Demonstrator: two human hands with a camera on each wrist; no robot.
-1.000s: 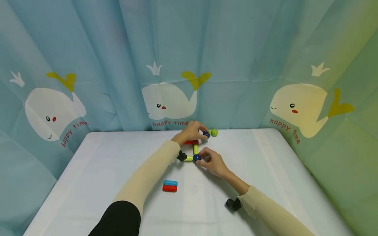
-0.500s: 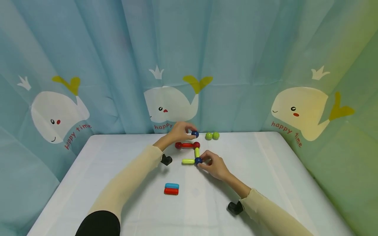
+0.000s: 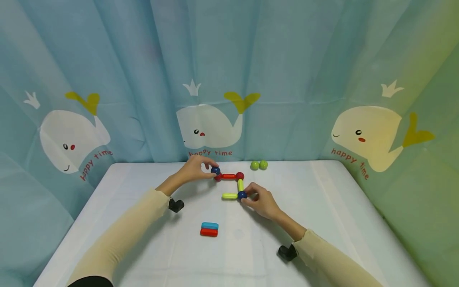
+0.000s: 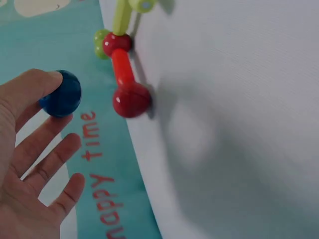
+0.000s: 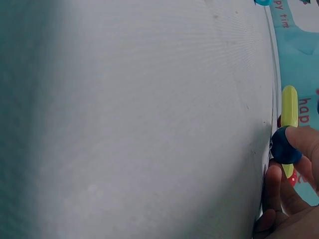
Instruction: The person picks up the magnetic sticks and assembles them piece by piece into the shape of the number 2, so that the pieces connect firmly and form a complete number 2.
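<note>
In the head view my left hand [image 3: 193, 169] pinches a blue ball [image 3: 215, 170] between thumb and finger. It hangs over the left red ball [image 3: 217, 178]; the left wrist view shows the blue ball [image 4: 62, 94] apart from that red ball [image 4: 131, 100]. A red rod [image 3: 228, 176] links it to another red ball [image 3: 240, 175]. From there a yellow-green rod [image 3: 240, 185] runs down to a second blue ball [image 3: 242, 195], pinched by my right hand [image 3: 263, 202]. Another yellow-green rod [image 3: 229, 196] sticks out leftward from this ball.
Two green balls [image 3: 259, 165] sit side by side at the table's back edge. A blue rod [image 3: 209, 226] and a red rod [image 3: 209, 232] lie together nearer the front of the white table [image 3: 322, 223]. A whale-print curtain [image 3: 287, 131] hangs behind.
My left hand has carried its blue ball leftward, from beside the green balls to over the chain's left red ball. The right hand stays at the corner ball.
</note>
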